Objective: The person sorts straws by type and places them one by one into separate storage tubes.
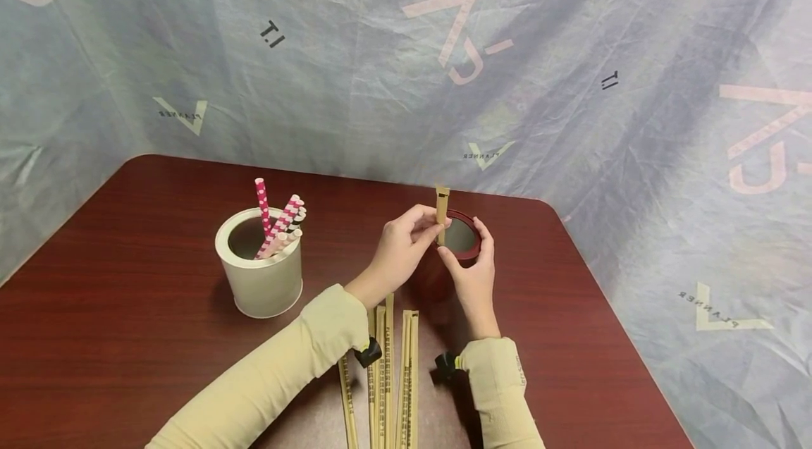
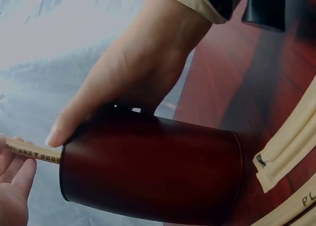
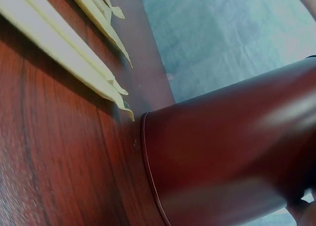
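My left hand (image 1: 401,246) pinches a paper-wrapped straw (image 1: 443,204), held upright at the left side of the dark red can's mouth. The can (image 2: 153,169) stands on the table. In the left wrist view the wrapped straw reaches the can's rim, and its lower end is hidden there. My right hand (image 1: 474,280) grips the can near the top, thumb on the near left and fingers round the right side. Several more tan wrapped straws (image 1: 383,378) with dark print lie on the table between my forearms, pointing toward the can.
To the left stands a cream can (image 1: 269,290) with several patterned straws (image 1: 263,202) leaning in it, pink, white and black. The dark red table (image 1: 127,280) has rounded far corners. Printed grey cloth (image 1: 355,82) hangs behind it and along its sides.
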Tool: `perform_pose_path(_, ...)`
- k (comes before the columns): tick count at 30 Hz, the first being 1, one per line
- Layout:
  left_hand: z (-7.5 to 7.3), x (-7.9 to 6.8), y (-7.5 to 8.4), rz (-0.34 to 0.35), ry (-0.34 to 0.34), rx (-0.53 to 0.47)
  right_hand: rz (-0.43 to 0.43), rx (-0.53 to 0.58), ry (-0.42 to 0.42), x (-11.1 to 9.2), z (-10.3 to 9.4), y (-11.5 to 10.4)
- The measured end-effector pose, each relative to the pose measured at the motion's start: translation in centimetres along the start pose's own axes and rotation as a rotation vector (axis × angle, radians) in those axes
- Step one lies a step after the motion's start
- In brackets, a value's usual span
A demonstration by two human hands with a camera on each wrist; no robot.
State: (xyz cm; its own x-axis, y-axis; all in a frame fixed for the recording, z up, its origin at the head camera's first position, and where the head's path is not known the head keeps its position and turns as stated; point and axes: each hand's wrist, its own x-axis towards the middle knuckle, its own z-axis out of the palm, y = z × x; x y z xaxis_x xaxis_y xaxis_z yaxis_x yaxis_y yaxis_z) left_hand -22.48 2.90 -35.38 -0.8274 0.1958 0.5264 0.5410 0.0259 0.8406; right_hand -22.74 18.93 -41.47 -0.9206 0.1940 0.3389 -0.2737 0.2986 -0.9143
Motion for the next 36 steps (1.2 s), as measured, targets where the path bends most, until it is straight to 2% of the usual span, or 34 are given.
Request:
perform_pose_path(5, 0.1, 0.0, -0.4, -0.03, 0.009, 0.022, 0.021, 0.008, -0.018, -0.4, 0.0, -1.4)
perform_pose_path(10, 0.3, 0.3, -0.6, -0.129, 0.048, 0.054, 0.012, -0.003, -0.011, -0.9, 0.0, -3.3)
perform_pose_path(14, 0.5, 0.6, -0.7, -0.187, 0.067, 0.062, 0.015, -0.01, -0.012, -1.1, 0.0, -3.8)
perform_pose_path(22, 0.2, 0.3, -0.3, -0.177, 0.072, 0.048, 0.011, 0.004, -0.019, -1.1, 0.0, -3.8)
perform_pose_path(24, -0.1, 0.1, 0.0, -0.173, 0.077, 0.031, 0.003, -0.001, -0.01, -0.8, 0.0, -2.7)
perform_pose_path(29, -1.2, -0.5, 1.1, -0.15, 0.114, -0.007, -0.03, -0.011, 0.011, -0.1, 0.2, 0.0)
perform_pose_path(36, -3.3, -1.6, 2.8, -0.059, 0.126, 0.009, -0.043, -0.01, 0.012, -0.1, 0.1, 0.1)
